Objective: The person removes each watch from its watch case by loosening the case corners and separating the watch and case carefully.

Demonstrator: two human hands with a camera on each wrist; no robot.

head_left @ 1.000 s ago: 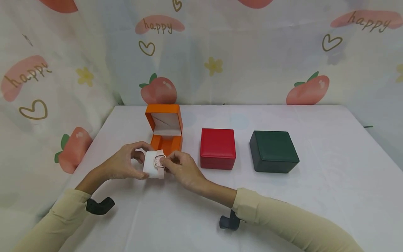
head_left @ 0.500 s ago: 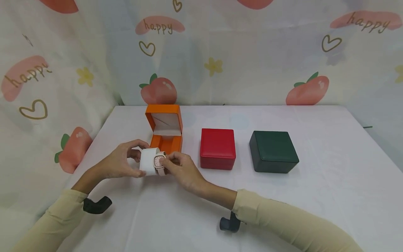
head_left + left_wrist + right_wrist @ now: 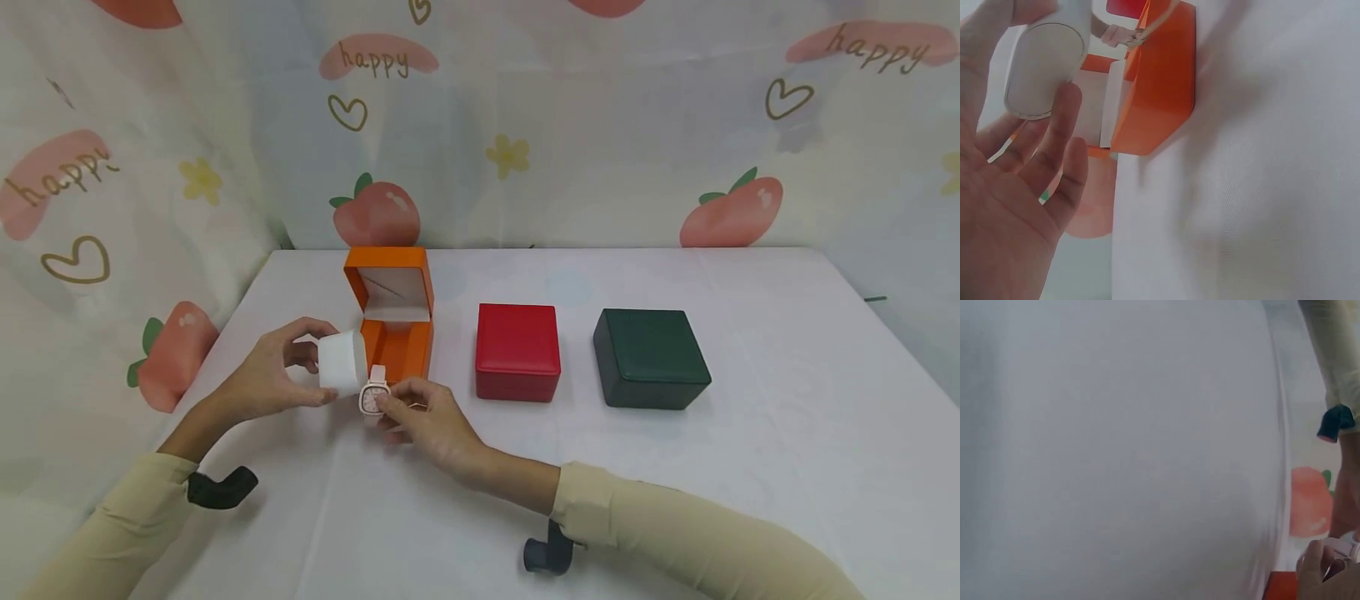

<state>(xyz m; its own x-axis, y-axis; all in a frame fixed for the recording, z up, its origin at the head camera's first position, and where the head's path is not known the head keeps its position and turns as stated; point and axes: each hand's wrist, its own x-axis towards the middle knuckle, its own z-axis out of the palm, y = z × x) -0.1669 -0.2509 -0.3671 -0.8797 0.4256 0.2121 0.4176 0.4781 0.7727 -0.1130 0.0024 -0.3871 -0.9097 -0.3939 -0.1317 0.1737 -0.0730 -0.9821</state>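
My left hand (image 3: 273, 375) grips a white watch cushion (image 3: 342, 363) between thumb and fingers, in front of the open orange watch box (image 3: 408, 346). In the left wrist view the oval flat end of the cushion (image 3: 1044, 72) faces the camera. Just right of the cushion, my right hand (image 3: 442, 425) pinches a pale pink wristwatch (image 3: 374, 400) by its case, thumb over the dial. The watch hangs off the cushion with its strap still looped. Some right-hand fingers are hidden behind the watch. In the right wrist view, the hand shows only at the bottom right corner.
A closed red box (image 3: 517, 350) stands right of the orange one. Further right is a closed dark green box (image 3: 652, 358). All stand on a white-covered table (image 3: 787, 483), with a printed curtain (image 3: 600, 150) behind and at the left.
The watch has come off the cushion to the right. My left hand moved left and slightly up with the cushion; my right hand lowered slightly with the watch.
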